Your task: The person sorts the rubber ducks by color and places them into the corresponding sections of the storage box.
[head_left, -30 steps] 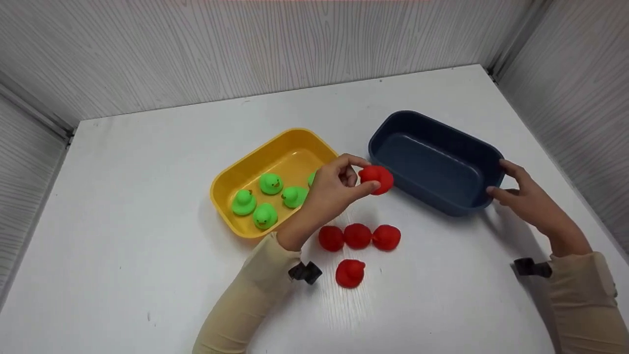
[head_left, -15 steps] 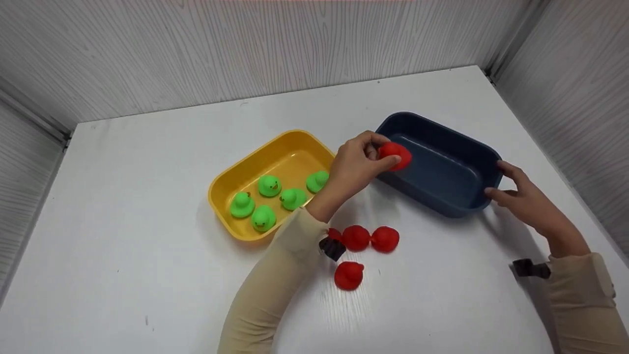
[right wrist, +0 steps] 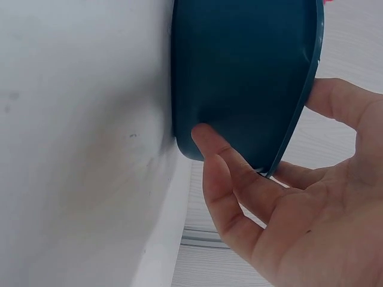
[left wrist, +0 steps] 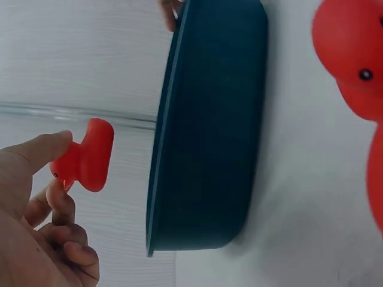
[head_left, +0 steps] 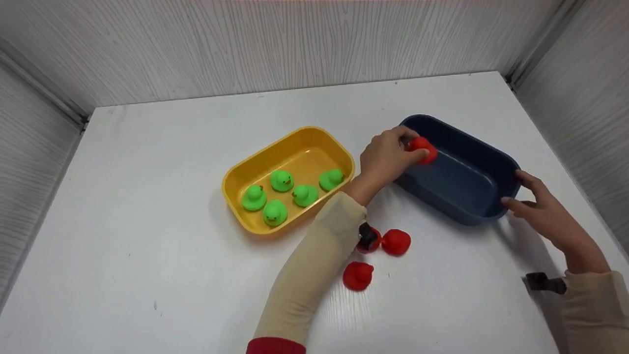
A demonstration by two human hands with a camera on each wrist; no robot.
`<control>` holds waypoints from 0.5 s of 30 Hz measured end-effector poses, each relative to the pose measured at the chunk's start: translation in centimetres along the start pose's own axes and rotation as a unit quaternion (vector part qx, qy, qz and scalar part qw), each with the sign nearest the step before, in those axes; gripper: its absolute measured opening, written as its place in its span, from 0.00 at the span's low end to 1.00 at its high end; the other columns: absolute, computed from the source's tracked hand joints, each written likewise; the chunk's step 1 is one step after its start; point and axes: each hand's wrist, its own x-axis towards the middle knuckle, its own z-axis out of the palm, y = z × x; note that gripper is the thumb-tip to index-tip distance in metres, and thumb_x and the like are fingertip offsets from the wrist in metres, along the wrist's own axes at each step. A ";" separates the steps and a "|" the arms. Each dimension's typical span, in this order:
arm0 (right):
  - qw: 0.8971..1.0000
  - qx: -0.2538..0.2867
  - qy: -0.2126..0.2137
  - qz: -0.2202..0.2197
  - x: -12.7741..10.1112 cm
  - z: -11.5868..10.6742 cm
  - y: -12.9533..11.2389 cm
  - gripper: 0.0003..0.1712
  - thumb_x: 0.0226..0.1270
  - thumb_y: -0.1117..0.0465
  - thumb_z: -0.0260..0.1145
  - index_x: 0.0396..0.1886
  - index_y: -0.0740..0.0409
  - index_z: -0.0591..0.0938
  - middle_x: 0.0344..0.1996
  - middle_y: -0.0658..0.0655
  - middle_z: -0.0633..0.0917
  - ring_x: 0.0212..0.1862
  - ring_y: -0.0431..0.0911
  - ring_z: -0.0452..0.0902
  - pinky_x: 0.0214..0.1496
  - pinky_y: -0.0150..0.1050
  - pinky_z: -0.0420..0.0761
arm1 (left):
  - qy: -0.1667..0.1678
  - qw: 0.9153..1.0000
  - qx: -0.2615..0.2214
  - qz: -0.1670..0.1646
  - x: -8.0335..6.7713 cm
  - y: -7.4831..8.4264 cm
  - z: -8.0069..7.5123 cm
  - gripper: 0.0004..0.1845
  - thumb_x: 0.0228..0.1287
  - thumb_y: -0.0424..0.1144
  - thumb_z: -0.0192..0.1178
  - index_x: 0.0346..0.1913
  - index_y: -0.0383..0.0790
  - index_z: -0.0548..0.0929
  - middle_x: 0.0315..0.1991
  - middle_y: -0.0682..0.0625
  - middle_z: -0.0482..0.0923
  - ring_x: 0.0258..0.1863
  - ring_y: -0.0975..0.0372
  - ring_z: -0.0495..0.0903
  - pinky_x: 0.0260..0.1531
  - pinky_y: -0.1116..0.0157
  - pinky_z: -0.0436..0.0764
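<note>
Here we see the left hand (head_left: 385,158) reached forward across the white surface (head_left: 147,246), its cream-sleeved forearm angled up from the near edge, holding a small red rubber duck (head_left: 422,149) just over the near-left corner of the dark blue rectangular plastic tub (head_left: 471,194). We see the thumb and curled fingers (left wrist: 36,156) pinching the duck by its body, with the duck still above the rim rather than resting on the tub's floor. In the left wrist view we see the duck (left wrist: 84,162) clear of the tub wall (left wrist: 209,131).

The right hand (head_left: 540,209) rests at the tub's right end. We see its thumb over the rim and its fingers (right wrist: 230,173) pressed against the outer wall (right wrist: 239,66), lightly bent, so that it clasps the edge between them.

Nearer to us, we see three more red rubber ducks (head_left: 395,242) on the surface, one partly hidden behind the left wrist. To the left stands a yellow rectangular plastic tub (head_left: 236,177) with five green rubber ducks (head_left: 281,181) inside it, well apart from the blue one.
</note>
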 end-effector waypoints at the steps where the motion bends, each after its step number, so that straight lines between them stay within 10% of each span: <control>1: 1.000 -0.005 0.000 0.002 -0.1 -0.1 0.2 0.45 0.75 0.54 0.53 0.77 0.62 0.36 0.73 0.75 0.40 0.42 0.13 0.64 0.41 0.14 0.68 | 0.000 1.000 0.014 -0.004 0.2 0.0 0.4 0.19 0.58 0.56 0.65 0.52 0.58 0.81 0.35 0.60 0.80 0.30 0.67 0.74 0.29 0.73 0.70; 15: 0.998 -0.056 0.027 0.027 0.8 -1.9 2.5 0.47 0.75 0.49 0.53 0.77 0.62 0.36 0.73 0.76 0.39 0.48 0.30 0.71 0.37 0.14 0.67 | -0.021 0.989 0.133 -0.064 2.7 0.2 3.3 0.20 0.56 0.59 0.66 0.51 0.61 0.81 0.40 0.63 0.81 0.35 0.68 0.75 0.34 0.70 0.73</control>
